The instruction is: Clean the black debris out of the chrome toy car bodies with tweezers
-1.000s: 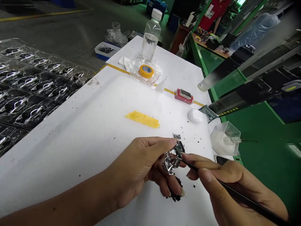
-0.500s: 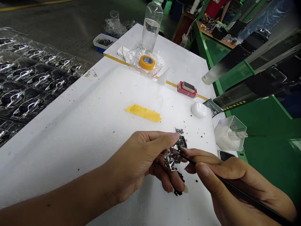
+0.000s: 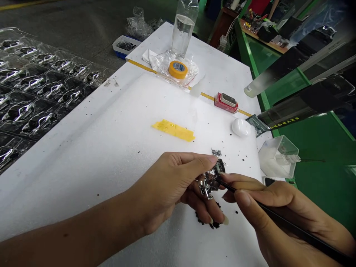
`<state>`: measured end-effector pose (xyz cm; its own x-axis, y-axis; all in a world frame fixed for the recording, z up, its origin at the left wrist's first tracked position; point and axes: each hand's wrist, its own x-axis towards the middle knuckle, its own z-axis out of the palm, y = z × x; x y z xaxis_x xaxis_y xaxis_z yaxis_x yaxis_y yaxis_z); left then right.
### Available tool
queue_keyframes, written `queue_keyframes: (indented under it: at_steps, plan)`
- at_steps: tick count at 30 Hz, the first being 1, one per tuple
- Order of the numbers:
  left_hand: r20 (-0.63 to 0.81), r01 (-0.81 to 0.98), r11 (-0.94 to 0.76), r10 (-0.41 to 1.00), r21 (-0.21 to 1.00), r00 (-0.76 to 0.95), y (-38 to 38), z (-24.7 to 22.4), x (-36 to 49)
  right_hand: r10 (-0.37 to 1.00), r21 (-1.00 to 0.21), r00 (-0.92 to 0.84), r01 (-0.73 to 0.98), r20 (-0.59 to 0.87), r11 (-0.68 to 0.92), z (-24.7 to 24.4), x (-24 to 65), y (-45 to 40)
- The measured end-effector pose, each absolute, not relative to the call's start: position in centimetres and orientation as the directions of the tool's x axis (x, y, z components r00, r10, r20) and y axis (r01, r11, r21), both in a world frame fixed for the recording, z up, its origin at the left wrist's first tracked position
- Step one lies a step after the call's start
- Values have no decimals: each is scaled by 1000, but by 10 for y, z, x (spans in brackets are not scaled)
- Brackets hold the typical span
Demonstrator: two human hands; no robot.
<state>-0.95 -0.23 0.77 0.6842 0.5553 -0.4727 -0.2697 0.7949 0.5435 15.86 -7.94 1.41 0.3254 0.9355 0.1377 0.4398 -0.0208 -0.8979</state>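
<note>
My left hand pinches a small shiny chrome part between thumb and fingers above the white foam sheet. In my right hand is a thin black stick-like tool, held like a pen. Its tip meets the chrome part, though the exact contact is hidden by fingers. Under my left fingertips lies a pile of small black pieces, partly covered by the hand. A little cluster of tiny silvery pieces rests just beyond the part. A yellow tape strip is stuck to the sheet farther off.
A roll of orange tape and a clear bottle stand at the back. To the right are a red box, a white rounded object and a clear container. Trays of chrome parts lie left.
The view has shifted slightly, so the table items sit a little farther right. My hands keep the same hold, with the chrome part turned slightly.
</note>
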Motion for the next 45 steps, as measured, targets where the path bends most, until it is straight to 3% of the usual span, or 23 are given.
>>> queue_keyframes:
  at_steps: [9,17,45]
  plan:
    - [-445,-294,793,559,534,699,-2,8,-11,917,-886,382,457,113,-81,15,160,-83]
    - [-438,-294,787,564,543,700,-2,10,-11,945,-914,292,405,149,19,11,163,-81]
    - [-466,-288,801,554,525,690,-4,10,-11,957,-912,258,409,133,17,10,169,-83]
